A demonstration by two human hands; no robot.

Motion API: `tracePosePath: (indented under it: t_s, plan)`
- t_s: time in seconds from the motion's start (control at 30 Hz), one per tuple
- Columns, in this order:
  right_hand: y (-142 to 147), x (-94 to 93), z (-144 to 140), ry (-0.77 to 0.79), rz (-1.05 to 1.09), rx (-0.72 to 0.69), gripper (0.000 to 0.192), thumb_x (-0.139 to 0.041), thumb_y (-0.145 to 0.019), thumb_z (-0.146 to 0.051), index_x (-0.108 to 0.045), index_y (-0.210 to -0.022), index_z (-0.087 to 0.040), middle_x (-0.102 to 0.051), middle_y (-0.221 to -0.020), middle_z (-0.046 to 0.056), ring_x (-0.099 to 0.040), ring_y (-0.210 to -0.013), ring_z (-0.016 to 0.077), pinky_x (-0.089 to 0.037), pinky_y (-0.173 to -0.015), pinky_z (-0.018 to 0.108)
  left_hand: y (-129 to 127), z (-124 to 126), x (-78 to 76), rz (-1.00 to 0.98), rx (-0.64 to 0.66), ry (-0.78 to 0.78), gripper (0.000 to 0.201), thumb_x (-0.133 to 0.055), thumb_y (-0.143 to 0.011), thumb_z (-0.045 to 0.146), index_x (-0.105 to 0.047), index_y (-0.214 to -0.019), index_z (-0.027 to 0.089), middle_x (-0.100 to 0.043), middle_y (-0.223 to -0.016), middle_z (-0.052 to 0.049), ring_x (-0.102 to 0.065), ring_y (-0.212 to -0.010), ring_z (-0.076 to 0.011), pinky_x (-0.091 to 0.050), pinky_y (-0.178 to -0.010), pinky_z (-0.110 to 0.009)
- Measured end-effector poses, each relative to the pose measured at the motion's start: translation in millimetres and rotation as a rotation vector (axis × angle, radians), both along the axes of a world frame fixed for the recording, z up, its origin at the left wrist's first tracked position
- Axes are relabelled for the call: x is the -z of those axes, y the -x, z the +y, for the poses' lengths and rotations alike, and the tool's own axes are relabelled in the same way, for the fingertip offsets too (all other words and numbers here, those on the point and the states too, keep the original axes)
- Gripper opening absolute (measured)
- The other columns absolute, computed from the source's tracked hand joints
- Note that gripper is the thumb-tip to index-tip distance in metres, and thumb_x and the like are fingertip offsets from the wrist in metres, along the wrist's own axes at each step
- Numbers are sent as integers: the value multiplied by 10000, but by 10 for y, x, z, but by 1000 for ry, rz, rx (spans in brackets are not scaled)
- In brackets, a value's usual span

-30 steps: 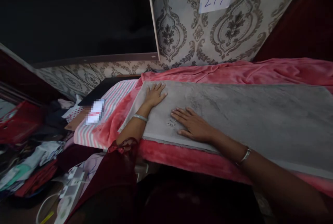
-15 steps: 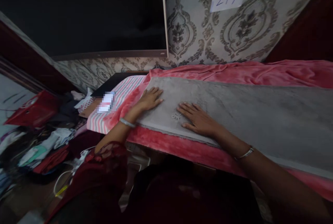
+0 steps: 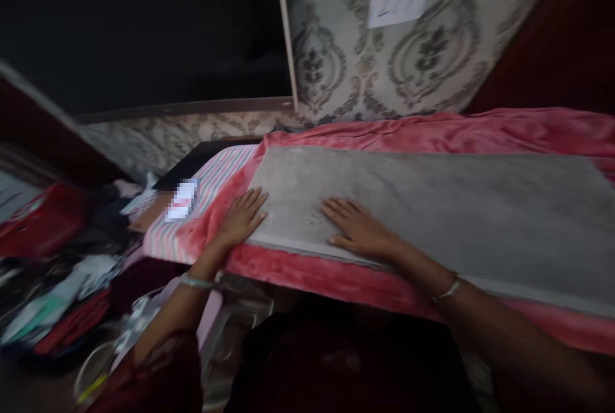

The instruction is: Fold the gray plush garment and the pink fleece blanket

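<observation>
Pressing flat on the grey cloth [image 3: 423, 208], my right hand [image 3: 358, 228] lies palm down with fingers spread near the cloth's near edge, holding nothing. My left hand [image 3: 240, 218] is open too, fingers wide, resting at the cloth's near left corner — partly on the grey, partly on the pink blanket [image 3: 432, 128] beneath it. A bangle [image 3: 196, 282] sits on the left wrist and another on the right.

As I judge it, the grey cloth already lies spread out long and mostly smooth over the blanket on the bed, so the laying out looks largely done; the near left corner under my hands seems the part yet to be settled, though motion blur hides any fine creases.

Off the cloth's left end — a striped sheet [image 3: 216, 182], and below it a heap of clothes [image 3: 57, 298] on the floor. Patterned wallpaper [image 3: 346, 54] carries a paper label [image 3: 398, 0], its writing blurred.
</observation>
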State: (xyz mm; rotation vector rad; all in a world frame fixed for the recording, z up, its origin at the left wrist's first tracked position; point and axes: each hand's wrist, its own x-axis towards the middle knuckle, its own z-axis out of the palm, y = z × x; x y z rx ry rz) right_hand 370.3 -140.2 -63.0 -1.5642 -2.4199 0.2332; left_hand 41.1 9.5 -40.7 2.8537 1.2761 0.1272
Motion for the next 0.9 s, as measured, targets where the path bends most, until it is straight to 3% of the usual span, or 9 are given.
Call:
tracePosePath:
  t_s: [0.2,0.3,0.37,0.43,0.47,0.57,0.67,0.73,0.9]
  plan:
    - [-18,-249,-181,85,31,11,805,-473,-984,-638,-268,-1618,-186,-192,-1673,125,-160,-1554,277,-156,-1254,482,110,302,119,-188,112,-159,601,-382,-946,527,-557,-1427,212,-508,-1538,-102,-446,-1444,-296,-383,-1185,-501]
    - [-305,-361,-320,63,42,61,746,-484,-989,-619,-319,-1603,-230,-239,-1666,89,-204,-1545,255,-185,-1252,449,-8,329,-41,-249,1,-131,559,-363,-930,558,-609,-1353,287,-568,-1491,-41,-524,-1380,-305,-429,-1158,-528]
    - [-588,-430,-448,65,41,188,698,-495,-995,-590,-358,-1587,-246,-260,-1661,97,-223,-1539,270,-210,-1242,476,-202,281,-214,-244,-125,-107,551,-340,-924,607,-650,-1263,303,-645,-1402,-28,-638,-1242,-324,-524,-1055,-560]
    - [-899,-482,-586,81,39,357,650,-493,-1011,-536,-381,-1576,-236,-264,-1658,128,-228,-1536,296,-232,-1226,522,-521,219,-383,-238,-145,-84,573,-349,-910,614,-670,-1218,252,-705,-1300,-76,-707,-1104,-332,-582,-963,-542]
    - [-1050,-499,-656,85,38,440,629,-482,-1021,-506,-382,-1576,-227,-254,-1659,145,-227,-1536,306,-235,-1220,541,-729,188,-452,-241,-92,-72,580,-366,-901,601,-672,-1217,223,-715,-1275,-101,-712,-1090,-330,-583,-964,-517]
    - [-1432,-505,-869,73,23,628,618,-447,-1035,-465,-356,-1586,-201,-205,-1669,172,-195,-1543,322,-219,-1214,574,-1499,70,-570,-234,242,-13,589,-421,-865,580,-661,-1262,217,-682,-1340,-95,-645,-1234,-305,-507,-1086,-435]
    - [-1702,-462,-1096,58,9,754,632,-437,-1034,-469,-323,-1599,-210,-177,-1678,164,-162,-1550,325,-218,-1207,595,-2324,-139,-577,-139,568,89,611,-453,-867,576,-625,-1340,230,-603,-1450,-83,-562,-1344,-291,-433,-1154,-435]
    - [-1862,-418,-1256,42,0,844,640,-437,-1031,-472,-306,-1605,-221,-168,-1682,157,-153,-1552,328,-216,-1204,606,-2810,-315,-554,-97,714,119,604,-447,-900,517,-584,-1395,199,-554,-1498,-100,-520,-1386,-279,-397,-1179,-447]
    - [-2362,-306,-1660,-78,21,1022,641,-467,-1010,-463,-348,-1588,-212,-235,-1668,160,-212,-1538,334,-258,-1195,592,-3681,-746,-471,-21,844,102,602,-429,-955,394,-484,-1483,110,-460,-1563,-165,-422,-1460,-274,-340,-1211,-457]
